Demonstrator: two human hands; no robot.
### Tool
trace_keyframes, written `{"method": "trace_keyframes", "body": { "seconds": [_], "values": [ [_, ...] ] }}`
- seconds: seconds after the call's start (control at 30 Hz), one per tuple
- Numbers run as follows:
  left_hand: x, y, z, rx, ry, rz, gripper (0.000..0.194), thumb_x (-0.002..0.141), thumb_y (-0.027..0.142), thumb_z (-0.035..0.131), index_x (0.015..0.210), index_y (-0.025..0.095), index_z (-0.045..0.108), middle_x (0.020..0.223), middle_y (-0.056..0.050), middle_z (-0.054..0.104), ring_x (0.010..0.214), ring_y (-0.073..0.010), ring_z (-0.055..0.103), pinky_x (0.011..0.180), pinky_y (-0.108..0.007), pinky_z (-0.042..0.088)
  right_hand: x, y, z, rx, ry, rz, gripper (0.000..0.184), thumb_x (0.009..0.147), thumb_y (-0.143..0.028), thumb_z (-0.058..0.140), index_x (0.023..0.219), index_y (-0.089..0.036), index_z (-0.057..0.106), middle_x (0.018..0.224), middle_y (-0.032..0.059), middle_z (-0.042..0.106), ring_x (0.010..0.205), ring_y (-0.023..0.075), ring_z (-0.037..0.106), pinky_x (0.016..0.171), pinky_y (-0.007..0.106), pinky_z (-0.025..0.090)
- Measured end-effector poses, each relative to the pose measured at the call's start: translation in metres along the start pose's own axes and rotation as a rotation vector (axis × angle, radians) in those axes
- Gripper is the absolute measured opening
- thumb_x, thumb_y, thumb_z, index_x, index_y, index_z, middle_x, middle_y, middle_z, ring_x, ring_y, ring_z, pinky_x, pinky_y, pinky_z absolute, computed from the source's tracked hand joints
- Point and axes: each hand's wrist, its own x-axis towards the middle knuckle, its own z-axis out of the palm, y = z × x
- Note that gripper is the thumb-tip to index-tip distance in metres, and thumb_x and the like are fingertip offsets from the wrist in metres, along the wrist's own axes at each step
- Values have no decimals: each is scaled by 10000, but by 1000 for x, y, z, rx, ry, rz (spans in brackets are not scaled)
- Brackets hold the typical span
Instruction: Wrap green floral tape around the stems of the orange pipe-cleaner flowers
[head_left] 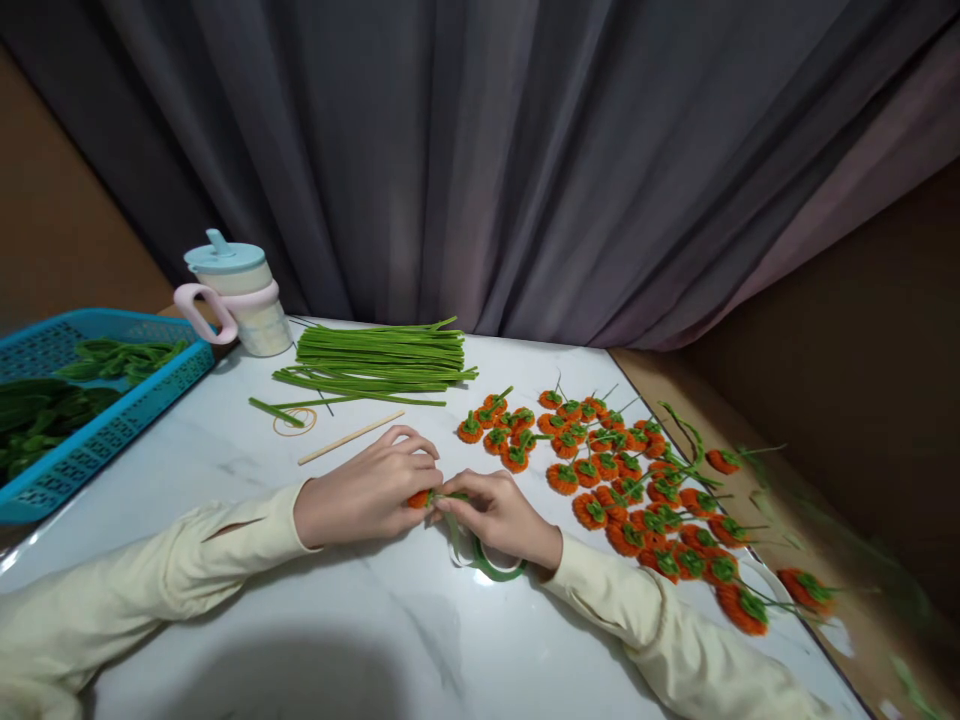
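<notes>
My left hand (369,488) is closed around a small orange pipe-cleaner pumpkin (418,498), most of it hidden by the fingers. Right against it, my right hand (501,512) pinches a thin green strip (454,496) at the pumpkin's green top; the fingertips of both hands nearly touch. Beneath the right hand lies a ring of green tape (496,572), partly covered by the palm. To the right, many similar orange pumpkins (562,478) with green tops are spread out, several with thin stems sticking out.
A bundle of green pipe cleaners (382,348) lies at the back of the white marbled table (315,640). Before it are a wooden stick (351,438) and a rubber band (294,424). At left stand a lidded cup (262,325) and a blue basket (112,440) with green leaves.
</notes>
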Motion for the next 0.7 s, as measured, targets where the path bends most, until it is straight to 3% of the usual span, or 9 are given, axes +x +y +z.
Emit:
{"method": "trace_keyframes", "body": {
  "seconds": [0.17, 0.43, 0.7],
  "values": [
    [2, -6, 0, -165, -51, -82, 128, 797, 223, 555, 692, 161, 592, 743, -7, 621, 844, -170, 558, 847, -305, 344, -1, 1, 2, -163, 26, -149, 130, 852, -213, 515, 822, -168, 633, 710, 32, 642, 626, 117, 559, 604, 216, 451],
    [7, -16, -4, -523, -276, -317, 121, 720, 239, 589, 735, 159, 679, 718, 8, 657, 650, -113, 549, 625, -186, 393, -6, 7, 4, -276, 0, -324, 89, 890, -177, 423, 880, -167, 510, 734, 50, 576, 683, 142, 512, 626, 245, 444],
    [10, -21, -7, -1020, -392, -457, 154, 702, 276, 621, 671, 143, 693, 620, -12, 656, 580, -114, 563, 581, -189, 431, -5, 8, 5, -554, 15, -614, 137, 874, -60, 372, 853, -157, 467, 692, 62, 562, 639, 161, 429, 624, 291, 391]
  ]
}}
